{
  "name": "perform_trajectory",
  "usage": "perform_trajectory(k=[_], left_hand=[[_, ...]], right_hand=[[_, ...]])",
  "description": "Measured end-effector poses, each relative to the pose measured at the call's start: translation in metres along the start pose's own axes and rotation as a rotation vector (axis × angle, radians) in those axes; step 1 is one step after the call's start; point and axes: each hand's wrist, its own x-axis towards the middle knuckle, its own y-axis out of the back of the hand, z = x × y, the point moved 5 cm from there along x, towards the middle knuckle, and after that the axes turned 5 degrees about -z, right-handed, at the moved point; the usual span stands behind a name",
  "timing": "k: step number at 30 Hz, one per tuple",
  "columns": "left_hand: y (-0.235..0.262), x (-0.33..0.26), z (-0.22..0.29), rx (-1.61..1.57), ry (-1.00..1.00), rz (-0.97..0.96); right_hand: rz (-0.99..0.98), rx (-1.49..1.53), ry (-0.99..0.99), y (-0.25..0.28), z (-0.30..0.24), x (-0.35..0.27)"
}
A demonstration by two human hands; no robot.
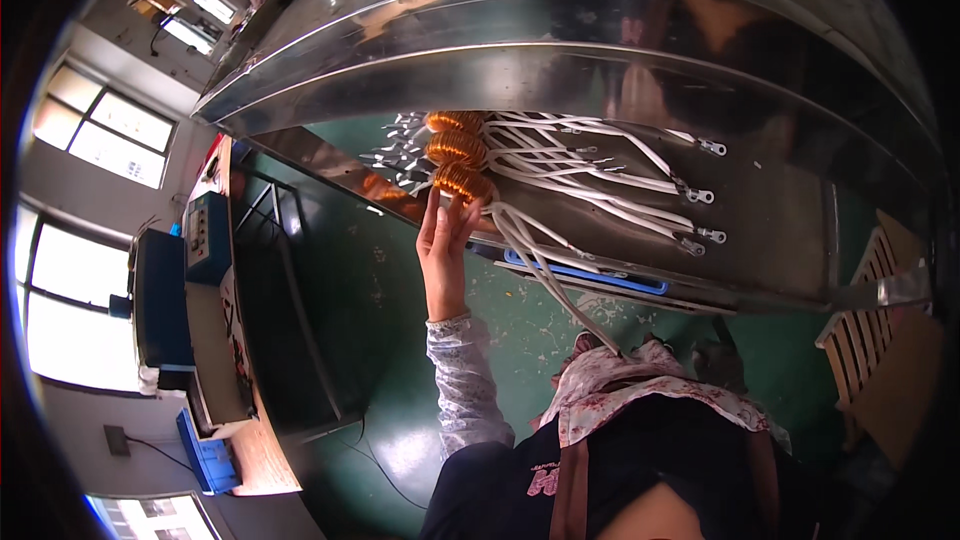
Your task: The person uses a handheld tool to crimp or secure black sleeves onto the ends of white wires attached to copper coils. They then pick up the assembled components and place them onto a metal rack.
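Observation:
My left hand [446,240] reaches up to the near end of a row of copper-wound ring coils. Its fingers and thumb are closed on the nearest coil [463,183], at that coil's near edge. Behind it two more coils [456,149] stand in line, the farthest partly hidden under a metal edge. White sleeved leads [590,195] run right from the coils and end in ring lugs [700,196]. A few leads [545,275] from the near coil hang over the shelf's front toward my apron. Short grey-white ends [405,155] stick out left. My right hand does not show.
The coils lie on a shiny metal shelf [770,210] under a large overhanging metal body [560,15]. A blue handle-like bar [590,272] runs along the shelf's front. At left is a bench [270,460] with blue equipment [207,237]; a slatted wooden piece [862,265] stands right.

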Motion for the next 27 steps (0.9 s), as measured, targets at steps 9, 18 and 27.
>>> perform_trajectory(k=[9, 18, 27], left_hand=[[0.0, 0.003, -0.003, -0.066, 0.015, -0.059], [0.015, -0.004, -0.008, 0.049, 0.057, -0.014], [0.006, -0.046, -0.024, 0.304, 0.084, 0.15]], right_hand=[[0.474, 0.068, 0.776, 0.073, -0.184, -0.01], [-0.285, 0.01, 0.552, -0.097, -0.166, 0.11], [0.083, -0.529, 0.931, 0.009, -0.168, 0.06]])
